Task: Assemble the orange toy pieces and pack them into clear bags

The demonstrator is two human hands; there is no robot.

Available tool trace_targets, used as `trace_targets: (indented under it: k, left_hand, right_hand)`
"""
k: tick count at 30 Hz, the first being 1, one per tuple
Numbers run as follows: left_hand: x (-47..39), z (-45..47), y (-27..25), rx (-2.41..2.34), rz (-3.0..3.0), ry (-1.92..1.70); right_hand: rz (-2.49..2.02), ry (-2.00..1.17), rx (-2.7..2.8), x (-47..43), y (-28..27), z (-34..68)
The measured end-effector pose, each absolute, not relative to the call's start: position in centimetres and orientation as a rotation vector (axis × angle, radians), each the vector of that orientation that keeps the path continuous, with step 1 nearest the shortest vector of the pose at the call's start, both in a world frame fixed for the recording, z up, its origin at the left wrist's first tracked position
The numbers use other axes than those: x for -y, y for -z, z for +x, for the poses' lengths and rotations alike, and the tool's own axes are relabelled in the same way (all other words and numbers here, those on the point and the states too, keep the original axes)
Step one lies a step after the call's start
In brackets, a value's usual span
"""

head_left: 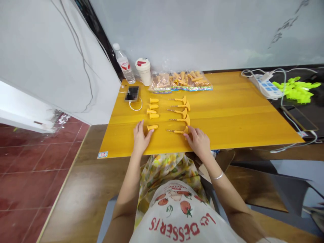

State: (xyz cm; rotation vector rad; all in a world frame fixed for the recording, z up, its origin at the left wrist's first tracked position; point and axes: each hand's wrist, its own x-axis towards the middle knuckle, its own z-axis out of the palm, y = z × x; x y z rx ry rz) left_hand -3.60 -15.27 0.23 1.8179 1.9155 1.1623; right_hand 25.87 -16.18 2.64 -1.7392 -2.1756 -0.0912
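Observation:
My left hand (141,137) rests on the table at the near end of a column of several yellow tapered caps. Its fingers are apart, and the thumb lies against the nearest cap (152,127). To the right is a column of several yellow-handled screw tools with metal spiral tips pointing left. My right hand (199,141) has thumb and forefinger around the handle of the nearest screw tool (181,131), which lies on the table. Farther up are another screw tool (181,120) and another cap (154,116), both untouched.
Clear bags (181,81) of similar yellow parts lie along the wall. Left of them stand a white lidded cup (143,71), a water bottle (124,64) and a small device (132,93) with a cable. A power strip (267,87) and lime-green pieces (298,90) lie far right.

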Motion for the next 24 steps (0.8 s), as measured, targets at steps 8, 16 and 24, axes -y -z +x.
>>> trace_targets:
  k: [8, 16, 24]
  left_hand:
    - [15.4, -4.1, -0.5, -1.733, 1.927, -1.097]
    - [15.2, -3.5, -0.1, -1.594, 1.817, -1.135]
    - [14.4, -2.0, 0.4, -1.458, 1.589, -1.221]
  right_hand:
    - [-1.888, -0.053, 2.098, 15.9, -1.5, 23.9]
    - [-1.619, -0.419, 1.859, 14.3, -0.5, 25.0]
    - [-1.533, -0.303, 1.632, 11.9, -0.7, 24.5]
